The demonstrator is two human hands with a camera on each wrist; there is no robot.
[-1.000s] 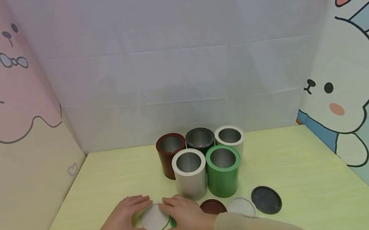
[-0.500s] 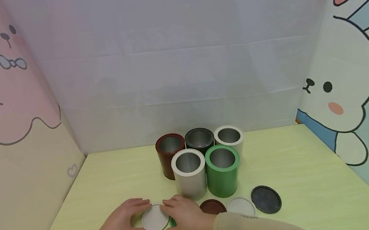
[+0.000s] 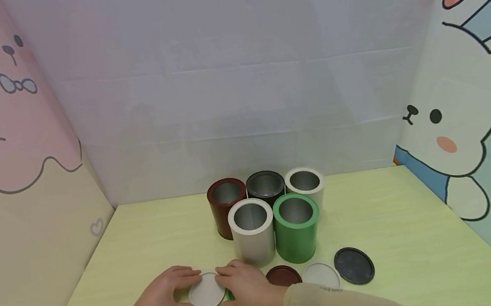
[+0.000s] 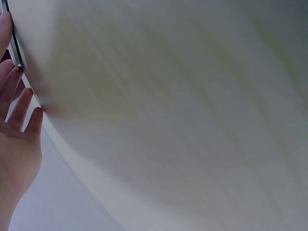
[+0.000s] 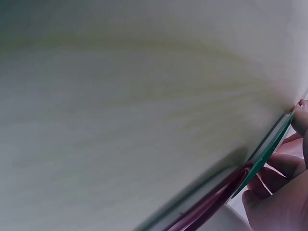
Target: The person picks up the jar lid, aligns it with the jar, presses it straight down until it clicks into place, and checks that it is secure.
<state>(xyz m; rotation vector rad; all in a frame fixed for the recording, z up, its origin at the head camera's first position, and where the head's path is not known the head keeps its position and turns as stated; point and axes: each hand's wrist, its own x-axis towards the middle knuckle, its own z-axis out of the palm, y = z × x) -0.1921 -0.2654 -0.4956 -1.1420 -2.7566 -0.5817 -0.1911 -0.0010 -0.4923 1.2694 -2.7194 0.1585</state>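
Note:
A white round lid [image 3: 206, 291] lies on the table between my two hands. My left hand [image 3: 164, 294] grips its left side, fingertips at the far edge and thumb at the near edge. My right hand [image 3: 248, 287] spans a green lid [image 3: 230, 296], mostly hidden beneath it; its index fingertip is right at the white lid's right edge. In the right wrist view the green lid [image 5: 269, 154] shows between thumb and fingers, beside a dark red lid [image 5: 216, 199]. At the left wrist view's edge, the fingertips [image 4: 36, 113] touch the tabletop.
Open cans stand grouped behind: dark red [image 3: 223, 214], black [image 3: 266, 187], white [image 3: 320, 192], another whitish one [image 3: 255, 244] and green [image 3: 298, 240]. To the right of my right hand lie the dark red lid [image 3: 284, 274], a second white lid [image 3: 321, 275] and a black lid [image 3: 354, 265].
Almost nothing moves. Both hands keep their places, and the white lid shifts only very slightly toward me.

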